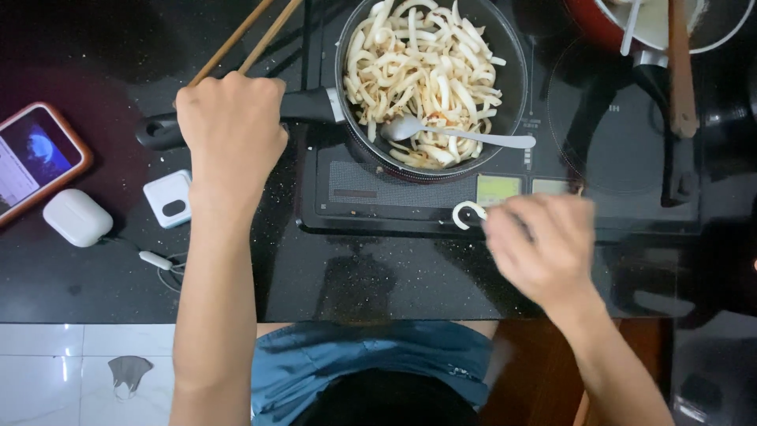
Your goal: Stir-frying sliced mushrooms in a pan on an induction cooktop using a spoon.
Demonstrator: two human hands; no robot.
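Already, the pan (512, 71) was filled with noodles (426, 63). Its handle (307, 104) and chopsticks (244, 39) were gripped by the left hand (231, 126). At five o'clock, one dropped noodle (467, 213) was pinched by the right hand (540, 244), not yet put back.

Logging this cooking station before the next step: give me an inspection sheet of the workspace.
Surface: black speckled counter with a black induction cooktop.
Job's things: dark pan of pale strips, metal spoon resting inside; one stray strip on the cooktop.
Clutter: phone, white earbud case, white adapter.
Hands: left hand grips the pan handle and chopsticks; right hand, blurred, at the stray strip.
Cables: white cable.
Surroundings: red pot, white floor tiles.
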